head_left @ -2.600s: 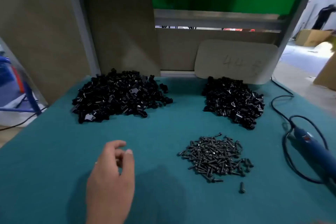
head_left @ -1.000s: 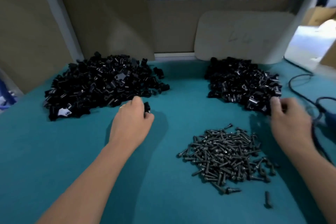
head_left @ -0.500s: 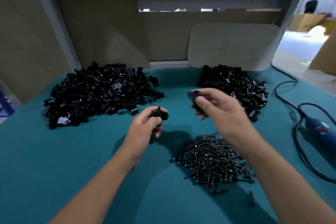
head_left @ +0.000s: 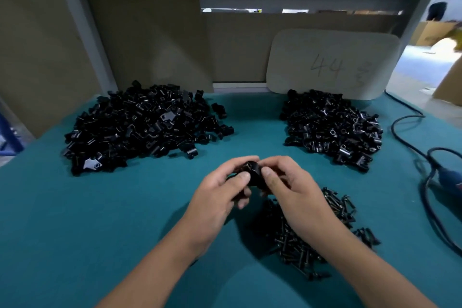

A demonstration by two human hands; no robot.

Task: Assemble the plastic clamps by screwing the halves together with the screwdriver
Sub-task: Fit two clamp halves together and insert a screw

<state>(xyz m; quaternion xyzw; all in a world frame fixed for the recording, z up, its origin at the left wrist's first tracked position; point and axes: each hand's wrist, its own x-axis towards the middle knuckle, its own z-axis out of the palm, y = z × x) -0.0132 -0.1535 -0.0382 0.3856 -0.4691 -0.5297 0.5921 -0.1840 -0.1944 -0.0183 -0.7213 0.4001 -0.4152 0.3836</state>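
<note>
My left hand (head_left: 220, 192) and my right hand (head_left: 292, 190) meet above the middle of the teal table (head_left: 75, 232). Between their fingertips sit two black plastic clamp halves (head_left: 251, 174), pressed together; each hand pinches one side. A large pile of black clamp halves (head_left: 140, 125) lies at the back left, a second pile (head_left: 332, 127) at the back right. Dark screws (head_left: 310, 232) lie heaped under my right wrist, partly hidden by it. The blue electric screwdriver (head_left: 450, 182) lies at the right edge.
A black cable (head_left: 410, 142) loops from the screwdriver toward the back right. A grey card marked "44" (head_left: 332, 65) leans against the back wall. Brown panels (head_left: 140, 22) close off the back and left sides.
Each hand took a clamp half from its own pile, then both came together at the table's middle. The two halves, held apart half a second ago, now touch.
</note>
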